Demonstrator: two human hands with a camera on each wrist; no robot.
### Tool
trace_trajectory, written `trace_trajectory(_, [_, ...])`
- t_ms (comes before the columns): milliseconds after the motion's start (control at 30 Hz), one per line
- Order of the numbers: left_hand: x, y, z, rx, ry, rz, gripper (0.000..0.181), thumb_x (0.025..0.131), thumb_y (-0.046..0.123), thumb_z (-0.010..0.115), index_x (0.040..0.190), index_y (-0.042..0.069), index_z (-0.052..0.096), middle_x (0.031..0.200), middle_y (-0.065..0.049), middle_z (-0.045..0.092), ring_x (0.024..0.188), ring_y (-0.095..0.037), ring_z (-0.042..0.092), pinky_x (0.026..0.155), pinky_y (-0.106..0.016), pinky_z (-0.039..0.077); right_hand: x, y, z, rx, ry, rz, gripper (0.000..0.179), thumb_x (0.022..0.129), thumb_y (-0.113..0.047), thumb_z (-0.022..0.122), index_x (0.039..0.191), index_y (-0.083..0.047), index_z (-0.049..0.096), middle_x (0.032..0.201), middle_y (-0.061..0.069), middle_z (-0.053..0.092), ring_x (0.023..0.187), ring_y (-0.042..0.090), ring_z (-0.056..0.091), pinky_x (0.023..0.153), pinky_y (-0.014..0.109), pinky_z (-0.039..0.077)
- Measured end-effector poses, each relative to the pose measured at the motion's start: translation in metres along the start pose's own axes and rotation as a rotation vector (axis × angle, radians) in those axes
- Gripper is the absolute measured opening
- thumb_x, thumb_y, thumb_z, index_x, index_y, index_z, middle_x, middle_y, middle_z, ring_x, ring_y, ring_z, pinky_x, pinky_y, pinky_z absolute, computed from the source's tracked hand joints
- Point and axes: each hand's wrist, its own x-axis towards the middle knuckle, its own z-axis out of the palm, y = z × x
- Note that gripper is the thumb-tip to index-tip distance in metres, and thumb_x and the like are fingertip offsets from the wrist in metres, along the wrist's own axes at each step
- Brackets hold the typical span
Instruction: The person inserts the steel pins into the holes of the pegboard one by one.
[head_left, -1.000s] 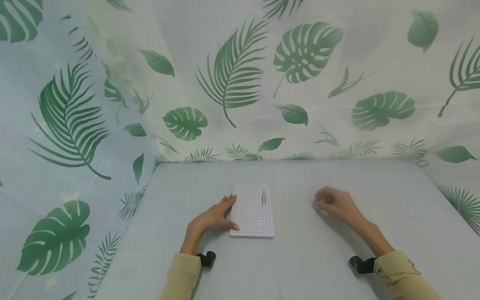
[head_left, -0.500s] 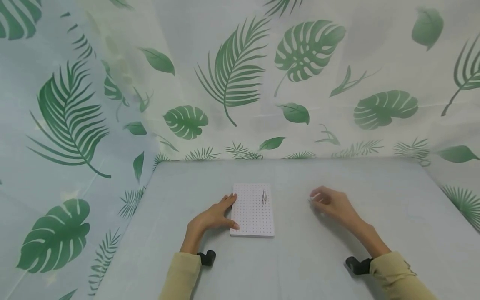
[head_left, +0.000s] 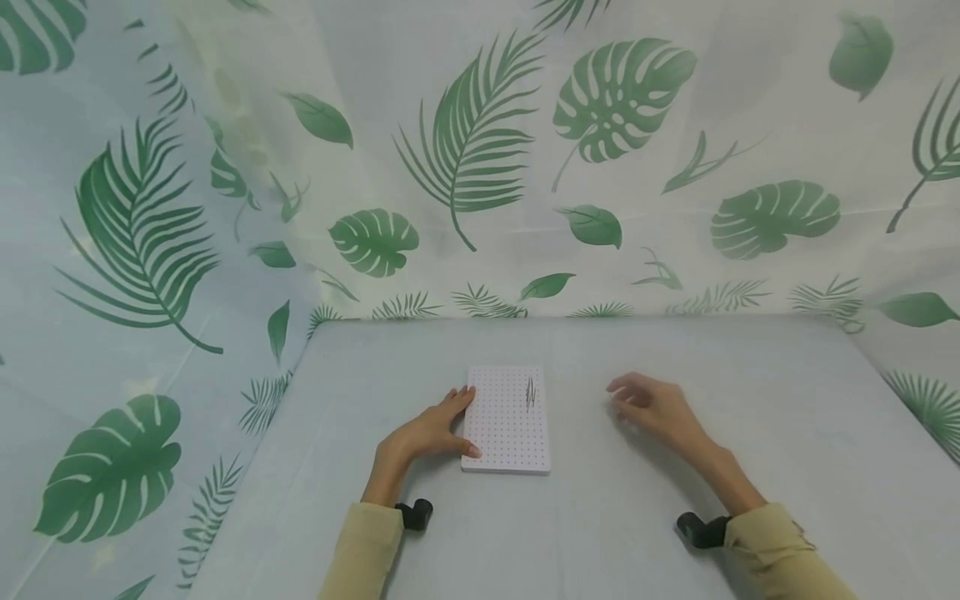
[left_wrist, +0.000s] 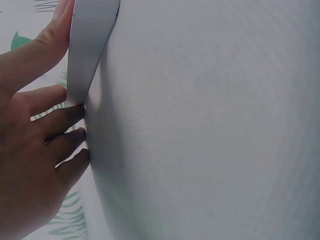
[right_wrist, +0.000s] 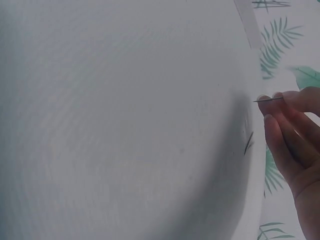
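Note:
A white pegboard (head_left: 504,429) with rows of small holes lies on the table. Several thin dark pins (head_left: 530,395) stand at its far right part. My left hand (head_left: 423,432) rests along the board's left edge, thumb on the near corner and fingertips farther back; in the left wrist view the other fingertips touch the table. To the right of the board, my right hand (head_left: 656,408) hovers just above the table. The right wrist view shows a thin dark pin (right_wrist: 270,100) pinched between its thumb and fingertips. Another pin (right_wrist: 248,143) is visible below that hand, by its shadow.
The pale grey table (head_left: 585,533) extends round the board. Leaf-printed curtains (head_left: 480,167) rise behind it and on both sides. A black wrist camera (head_left: 416,514) sits on the left wrist and another black camera (head_left: 701,530) on the right.
My right hand has shifted slightly left, and the thin pins seen beside its fingertips a second ago no longer show in the head view. My left hand and the pegboard keep their place.

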Motion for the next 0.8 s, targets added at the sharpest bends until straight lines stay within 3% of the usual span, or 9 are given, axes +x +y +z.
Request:
trace_trajectory(500, [-0.003, 0.004, -0.005, -0.001, 0.0, 0.001, 0.102, 0.083, 0.027, 0.085, 0.164, 0.01, 0.026, 0.172, -0.012, 0.018, 0.16, -0.032, 0.011, 0.128, -0.055, 0.017, 0.013, -0.028, 0.016, 0.051, -0.023, -0.003, 0.021, 0.09, -0.004, 0.077, 0.111, -0.006, 0.074, 0.099, 0.008, 0.078, 0.083, 0.019, 0.074, 0.069, 0.023, 0.057])
trace_trajectory(800, [-0.004, 0.003, -0.004, -0.023, -0.008, -0.002, 0.103, 0.082, 0.027, 0.087, 0.164, 0.01, 0.026, 0.172, -0.012, 0.018, 0.161, -0.032, 0.011, 0.128, -0.055, 0.016, 0.017, -0.035, 0.029, 0.107, -0.039, -0.01, 0.021, 0.089, -0.004, 0.077, 0.11, -0.004, 0.075, 0.093, 0.007, 0.079, 0.073, 0.012, 0.072, 0.063, 0.022, 0.054])
